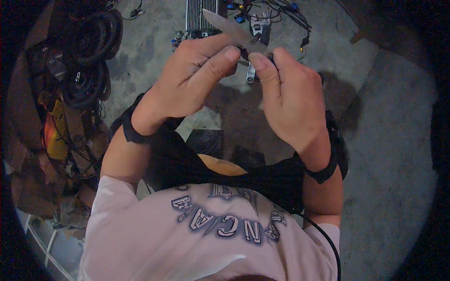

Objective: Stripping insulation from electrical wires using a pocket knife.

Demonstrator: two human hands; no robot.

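Note:
In front of me, both hands are raised close together over the floor. A knife (228,29) with a bare metal blade slants between them, its tip pointing to the far left. My right hand (296,96) is closed around its dark handle, mostly hidden by the fingers, with the thumb near the blade's base. My left hand (190,77) is closed in a pinch just below the blade. A small dark piece shows at its fingertips, too small to name. Beyond the hands lies what looks like an adjustable wrench (251,74), partly covered by them.
A finned metal unit (194,18) stands at the far edge, beside tangled black cables (300,23) with blue connectors. Coiled black hoses (96,40) lie at the left, above cardboard (28,136) and a yellow item (56,133). Grey concrete floor (384,140) extends to the right.

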